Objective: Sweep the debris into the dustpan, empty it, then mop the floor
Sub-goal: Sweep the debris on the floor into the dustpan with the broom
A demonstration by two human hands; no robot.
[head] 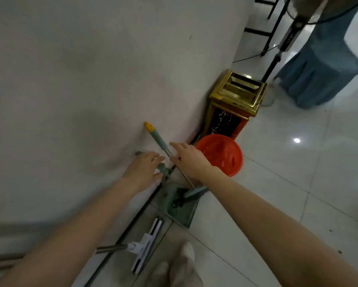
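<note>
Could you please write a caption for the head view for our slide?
Open left hand and right hand reach for the broom and dustpan standing by the wall.

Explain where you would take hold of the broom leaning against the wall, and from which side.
Grip the broom on its green sleeve, just below the yellow cap, where the right hand is open beside it. Come from the open floor side: the stick slants with its tip against the wall, so fingers can wrap round it only from there.

orange basket (221, 154), green dustpan (179, 204), gold bin (237, 96)
</note>
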